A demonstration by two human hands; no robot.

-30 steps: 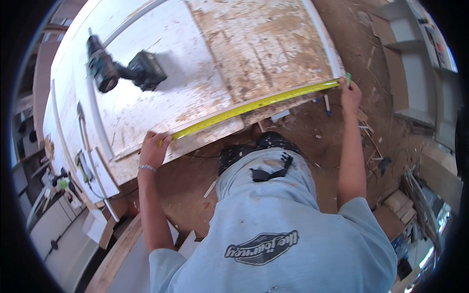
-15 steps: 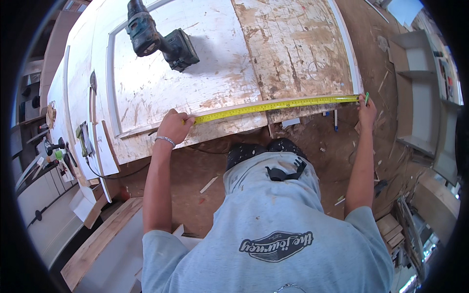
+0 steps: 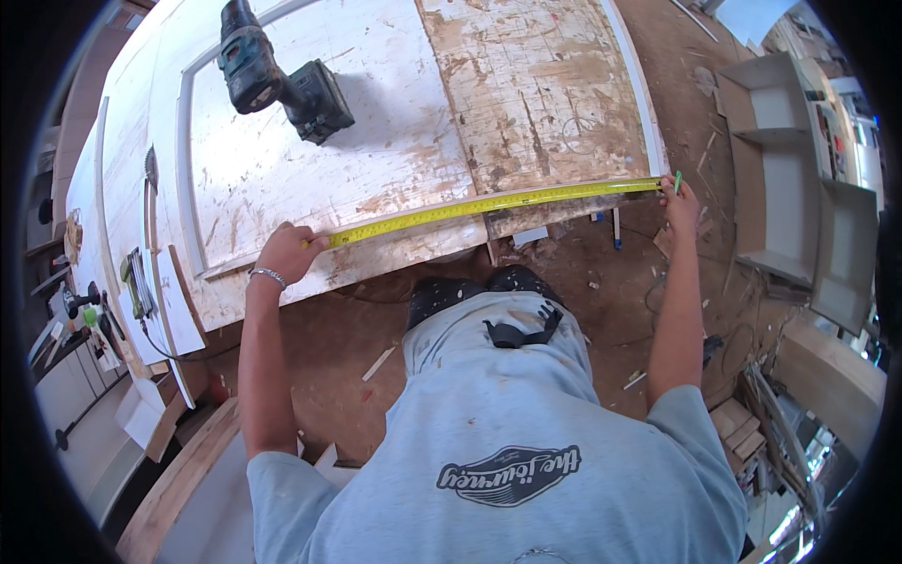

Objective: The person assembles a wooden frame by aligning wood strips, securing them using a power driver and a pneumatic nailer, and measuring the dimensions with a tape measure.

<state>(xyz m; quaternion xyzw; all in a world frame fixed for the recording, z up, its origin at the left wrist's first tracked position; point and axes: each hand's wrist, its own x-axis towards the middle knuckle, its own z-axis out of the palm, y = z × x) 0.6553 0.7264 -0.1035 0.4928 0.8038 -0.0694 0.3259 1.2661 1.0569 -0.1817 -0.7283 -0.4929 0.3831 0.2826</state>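
Note:
A yellow measuring tape (image 3: pixel 498 201) is stretched across the front part of a worn, paint-streaked worktop (image 3: pixel 376 160), along a thin wooden strip. My left hand (image 3: pixel 285 254), with a bracelet at the wrist, is closed on the tape's left end; whatever lies inside that fist is hidden. At the front right corner, my right hand (image 3: pixel 682 207) pinches the tape's other end. A slim green pen-like stick (image 3: pixel 677 183) pokes up from its fingers. Beyond the tape, a dark cordless drill (image 3: pixel 282 85) rests on the worktop.
Pale strips (image 3: pixel 185 169) border the worktop's left and right sides. A circular blade (image 3: pixel 150 167) and a green corded tool (image 3: pixel 139 282) sit at the left. Open cabinet carcasses (image 3: pixel 775 174) stand at the right. Wood scraps (image 3: pixel 379 364) litter the brown floor, and stacked boards (image 3: pixel 178 479) lie lower left.
The whole view has shifted, moving the scene a little leftward. My left hand has slid slightly left along the strip, with more tape showing; my right hand stays at the corner.

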